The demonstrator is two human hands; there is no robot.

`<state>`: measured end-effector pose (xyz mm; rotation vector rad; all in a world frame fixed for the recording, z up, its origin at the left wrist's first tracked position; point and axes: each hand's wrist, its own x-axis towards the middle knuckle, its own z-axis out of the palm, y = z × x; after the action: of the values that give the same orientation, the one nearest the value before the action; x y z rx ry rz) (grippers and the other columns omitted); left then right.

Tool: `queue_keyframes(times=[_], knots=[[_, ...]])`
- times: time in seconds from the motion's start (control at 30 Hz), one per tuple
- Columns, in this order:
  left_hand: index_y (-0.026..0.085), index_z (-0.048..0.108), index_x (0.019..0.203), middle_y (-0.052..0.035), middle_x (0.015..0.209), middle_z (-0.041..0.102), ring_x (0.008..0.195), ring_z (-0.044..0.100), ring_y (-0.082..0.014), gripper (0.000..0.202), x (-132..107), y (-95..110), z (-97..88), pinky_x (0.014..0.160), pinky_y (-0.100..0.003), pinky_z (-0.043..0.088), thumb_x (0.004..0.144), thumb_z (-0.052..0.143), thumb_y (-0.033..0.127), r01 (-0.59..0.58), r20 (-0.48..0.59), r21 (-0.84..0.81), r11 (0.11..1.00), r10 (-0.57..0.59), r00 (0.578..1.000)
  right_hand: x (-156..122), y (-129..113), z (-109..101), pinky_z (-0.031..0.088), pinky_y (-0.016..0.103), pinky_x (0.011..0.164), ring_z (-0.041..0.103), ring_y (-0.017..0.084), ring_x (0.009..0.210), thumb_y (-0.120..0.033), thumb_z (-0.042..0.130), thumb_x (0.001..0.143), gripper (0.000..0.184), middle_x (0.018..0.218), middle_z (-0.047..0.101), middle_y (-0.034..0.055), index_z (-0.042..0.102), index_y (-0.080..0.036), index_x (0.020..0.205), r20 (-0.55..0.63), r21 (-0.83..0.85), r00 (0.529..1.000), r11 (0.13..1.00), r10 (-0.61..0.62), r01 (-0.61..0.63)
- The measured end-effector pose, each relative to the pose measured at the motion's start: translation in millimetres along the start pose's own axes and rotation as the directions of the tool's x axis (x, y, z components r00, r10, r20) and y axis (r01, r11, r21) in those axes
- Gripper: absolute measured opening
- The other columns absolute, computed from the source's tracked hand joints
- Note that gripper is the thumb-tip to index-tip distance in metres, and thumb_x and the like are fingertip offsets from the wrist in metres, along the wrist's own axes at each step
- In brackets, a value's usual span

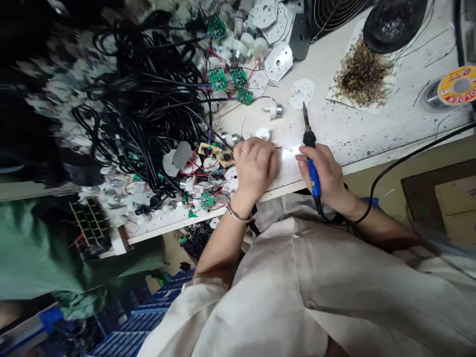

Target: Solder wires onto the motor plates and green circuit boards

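My right hand (pixel 323 173) is wrapped round the blue handle of a soldering iron (pixel 313 176), whose tip points away from me towards a white octagonal plate (pixel 302 93) on the bench. My left hand (pixel 256 163) rests at the bench's near edge, its fingers curled down and closed. What they hold is hidden under them; a short dark wire end shows by the fingertips. Just beyond the left hand lie small white-and-metal motors (pixel 263 134). Tan circuit boards (pixel 226 157) with wires sit against its left side. Another motor (pixel 274 110) with a white shaft lies farther back.
A heap of black cables (pixel 148 99) fills the bench's left side, with green circuit boards (pixel 217 79) beside it. At the back right are a burnt-residue pad (pixel 360 74), a black dish (pixel 394 22) and a solder spool (pixel 459 87). The iron's cord (pixel 394 166) loops over my right forearm.
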<state>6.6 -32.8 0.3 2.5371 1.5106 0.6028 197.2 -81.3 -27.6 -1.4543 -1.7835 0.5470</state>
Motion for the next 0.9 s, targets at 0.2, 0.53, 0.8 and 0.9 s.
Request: queue_keyframes(times=[0.2, 0.53, 0.8, 0.9], knots=[[0.024, 0.064, 0.097, -0.0029, 0.11, 0.076, 0.116, 0.062, -0.0259, 0.009, -3.0, -0.6, 16.4, 0.105, -0.051, 0.036, 0.095, 0.055, 0.023, -0.058, -0.006, 0.035, 0.998, 0.058, 0.998, -0.2, -0.5, -4.2, 0.063, 0.033, 0.085, 0.073, 0.019, 0.101, -0.038, 0.047, 0.1, 0.032, 0.114, 0.069, 0.007, 0.054, -0.025, 0.128, -0.009, 0.108, 1.0, 0.994, 0.011, -0.01], [0.026, 0.065, 0.088, -0.002, 0.107, 0.076, 0.118, 0.063, -0.0289, 0.006, -3.3, -9.1, 27.6, 0.11, -0.061, 0.035, 0.089, 0.06, 0.023, 0.036, 0.034, -0.083, 0.996, -0.034, 0.999, -24.3, -0.6, -16.6, 0.05, 0.025, 0.043, 0.063, 0.012, 0.046, -0.05, 0.052, 0.096, 0.026, 0.064, 0.07, -0.0035, 0.066, -0.028, 0.098, -0.12, 0.596, 0.922, 0.769, 0.368, -0.229], [0.025, 0.064, 0.088, -0.0019, 0.109, 0.075, 0.12, 0.062, -0.028, 0.008, -4.2, -6.5, 27.2, 0.113, -0.061, 0.034, 0.09, 0.058, 0.02, 0.043, 0.031, -0.098, 0.994, -0.04, 0.999, -17.5, -3.1, -14.9, 0.042, 0.02, 0.036, 0.054, 0.009, 0.039, -0.053, 0.055, 0.094, 0.032, 0.056, 0.064, -0.0049, 0.069, -0.025, 0.093, -0.083, 0.608, 0.902, 0.739, 0.423, -0.29], [0.024, 0.064, 0.087, -0.0025, 0.108, 0.075, 0.12, 0.062, -0.0281, 0.008, -4.5, -7.0, 28.3, 0.112, -0.061, 0.035, 0.09, 0.057, 0.02, 0.04, 0.024, -0.103, 0.994, -0.038, 0.999, -16.2, -4.2, -17.5, 0.044, 0.02, 0.038, 0.056, 0.008, 0.041, -0.054, 0.053, 0.096, 0.033, 0.058, 0.065, -0.0046, 0.068, -0.025, 0.094, -0.043, 0.576, 0.909, 0.754, 0.414, -0.316]])
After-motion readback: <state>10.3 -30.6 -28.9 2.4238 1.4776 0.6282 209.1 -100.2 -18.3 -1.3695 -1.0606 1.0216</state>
